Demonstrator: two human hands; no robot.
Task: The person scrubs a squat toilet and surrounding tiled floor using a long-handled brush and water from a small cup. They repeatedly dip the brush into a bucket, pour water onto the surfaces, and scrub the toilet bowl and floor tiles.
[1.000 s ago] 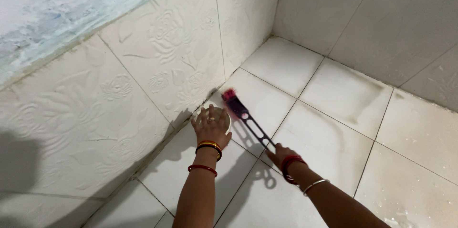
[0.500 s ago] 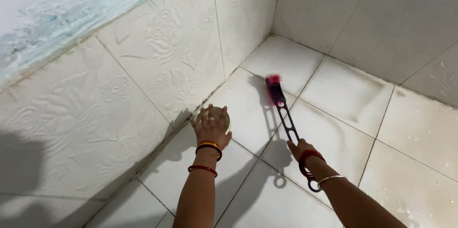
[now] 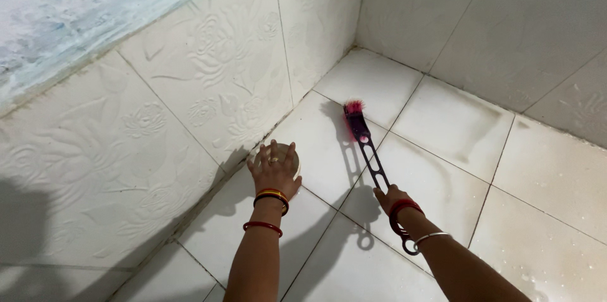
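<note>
The brush (image 3: 362, 137) lay at a slant across the white floor tiles (image 3: 442, 169), its pink bristles at the far end, close to the corner where the two walls met, and pressed down on a tile there. Its dark slotted handle ran back toward the person and ended in a ring just past the wrist. The right hand (image 3: 391, 199) was closed around the near part of that handle, fingers wrapped tight on it, with a red bangle and a thin silver one on the wrist behind it. The brush threw a dark shadow on the tile to its left.

Well apart from the brush, to the left, the left hand (image 3: 274, 174) rested palm down on a small round cup (image 3: 286, 152) that stood on the floor just beside the foot of the wall. The fingers were spread wide over its top, covering most of it, so only part of its pale rim showed. A ring sat on one finger; yellow and red bangles circled the wrist and forearm.

The wall tiles (image 3: 208, 68) on the left carried a raised flower pattern, and above them ran a band of worn pale blue paint (image 3: 82, 11).
</note>
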